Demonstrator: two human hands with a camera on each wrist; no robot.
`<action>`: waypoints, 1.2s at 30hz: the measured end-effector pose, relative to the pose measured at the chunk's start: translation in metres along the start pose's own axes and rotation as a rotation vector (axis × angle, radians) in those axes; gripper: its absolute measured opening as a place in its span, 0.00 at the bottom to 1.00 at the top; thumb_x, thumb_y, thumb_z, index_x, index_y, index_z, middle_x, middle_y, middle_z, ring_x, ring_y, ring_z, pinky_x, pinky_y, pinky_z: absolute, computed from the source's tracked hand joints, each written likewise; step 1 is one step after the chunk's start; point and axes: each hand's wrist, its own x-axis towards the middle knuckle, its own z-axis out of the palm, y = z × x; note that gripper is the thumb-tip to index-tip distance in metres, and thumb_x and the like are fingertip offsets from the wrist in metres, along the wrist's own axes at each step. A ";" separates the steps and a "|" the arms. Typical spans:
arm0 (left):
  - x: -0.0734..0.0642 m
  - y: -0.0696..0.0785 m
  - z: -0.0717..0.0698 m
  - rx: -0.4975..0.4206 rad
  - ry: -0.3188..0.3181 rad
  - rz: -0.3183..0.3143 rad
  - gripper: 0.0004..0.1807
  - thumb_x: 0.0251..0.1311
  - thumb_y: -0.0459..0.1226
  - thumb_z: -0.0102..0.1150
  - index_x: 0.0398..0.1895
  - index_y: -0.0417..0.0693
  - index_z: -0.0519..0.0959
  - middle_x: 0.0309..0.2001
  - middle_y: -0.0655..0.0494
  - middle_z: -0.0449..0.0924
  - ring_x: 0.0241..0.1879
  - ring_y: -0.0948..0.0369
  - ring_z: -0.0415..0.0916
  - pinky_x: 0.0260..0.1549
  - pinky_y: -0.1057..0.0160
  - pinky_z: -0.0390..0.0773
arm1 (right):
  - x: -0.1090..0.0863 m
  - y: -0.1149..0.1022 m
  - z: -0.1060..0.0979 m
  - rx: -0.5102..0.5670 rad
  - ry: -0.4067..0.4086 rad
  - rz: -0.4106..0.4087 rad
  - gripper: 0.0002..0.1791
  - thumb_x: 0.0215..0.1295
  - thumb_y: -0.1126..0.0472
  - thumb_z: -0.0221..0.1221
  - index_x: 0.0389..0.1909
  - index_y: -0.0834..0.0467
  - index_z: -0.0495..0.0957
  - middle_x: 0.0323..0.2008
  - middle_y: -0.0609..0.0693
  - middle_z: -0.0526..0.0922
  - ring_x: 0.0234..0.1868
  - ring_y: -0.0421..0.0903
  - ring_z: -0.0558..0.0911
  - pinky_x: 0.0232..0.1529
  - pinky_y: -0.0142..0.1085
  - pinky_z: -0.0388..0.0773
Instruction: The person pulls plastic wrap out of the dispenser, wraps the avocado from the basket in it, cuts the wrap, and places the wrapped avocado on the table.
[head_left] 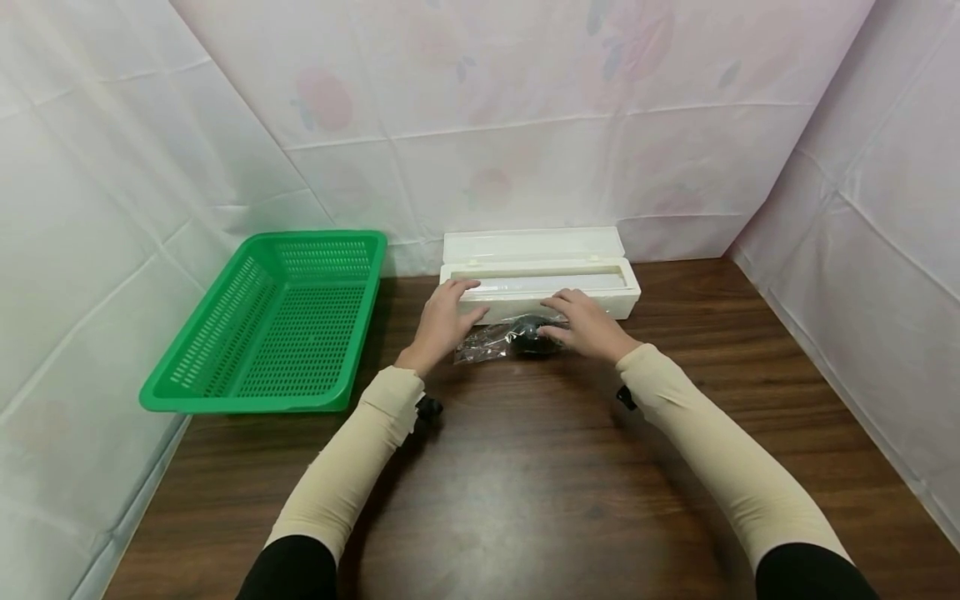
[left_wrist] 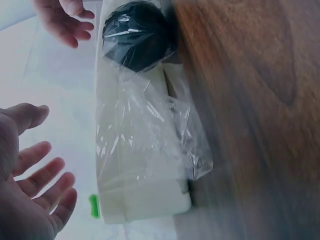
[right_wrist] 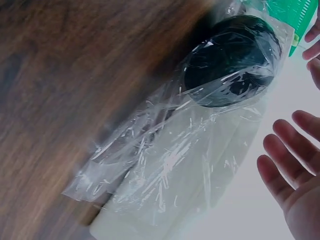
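Observation:
A dark, round object sits inside crinkled clear plastic on the table, just in front of a long white box. The plastic spreads out to both sides of it and overlaps the box's front in the left wrist view. My left hand hovers at the box's left end, fingers spread and thumb apart. On the other side, my right hand is over the plastic's right part, its fingers loosely extended. Both palms look bare in the wrist views, with nothing held. The box's lid stands raised at the back.
A green plastic basket with slotted walls stands on the left of the brown wooden table. Pale, fruit-printed cloth hangs behind the box and along both sides.

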 end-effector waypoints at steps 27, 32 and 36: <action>-0.002 -0.031 -0.010 0.012 0.006 -0.171 0.36 0.59 0.48 0.66 0.66 0.40 0.69 0.70 0.42 0.65 0.70 0.45 0.60 0.68 0.46 0.62 | 0.019 -0.008 -0.006 0.037 0.010 0.058 0.35 0.68 0.46 0.58 0.67 0.64 0.67 0.64 0.62 0.72 0.66 0.59 0.70 0.68 0.52 0.64; -0.002 -0.037 -0.008 0.024 0.003 -0.192 0.38 0.59 0.50 0.66 0.68 0.40 0.67 0.70 0.42 0.65 0.70 0.46 0.61 0.68 0.46 0.63 | 0.023 -0.010 -0.007 0.025 0.007 0.058 0.34 0.69 0.45 0.57 0.67 0.64 0.67 0.63 0.61 0.73 0.66 0.58 0.70 0.68 0.51 0.64; -0.002 -0.040 -0.008 0.016 -0.012 -0.220 0.39 0.60 0.51 0.65 0.69 0.40 0.66 0.70 0.42 0.64 0.69 0.46 0.62 0.67 0.45 0.64 | 0.025 -0.010 -0.006 0.031 -0.005 0.069 0.34 0.69 0.45 0.56 0.68 0.63 0.67 0.64 0.61 0.72 0.66 0.58 0.70 0.69 0.51 0.64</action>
